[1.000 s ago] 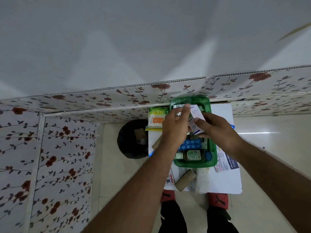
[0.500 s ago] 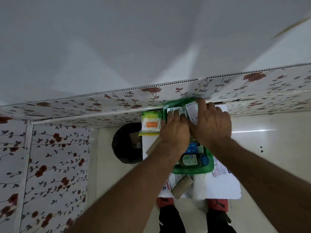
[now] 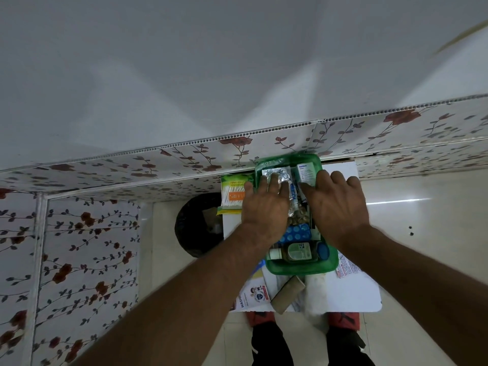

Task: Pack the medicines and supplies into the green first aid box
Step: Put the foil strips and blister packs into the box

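Both hands, left [image 3: 265, 204] and right [image 3: 336, 204], press flat, fingers spread, into green box [image 3: 301, 269].

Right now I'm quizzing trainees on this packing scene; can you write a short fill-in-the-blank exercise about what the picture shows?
1. Both hands, left hand and right hand, press down inside the ___ plastic first aid box.
2. The clear bottle with the white cap lies on its ___.
3. The green-and-orange pack of cotton swabs sits ___ the box.

Missing words: green; side; outside
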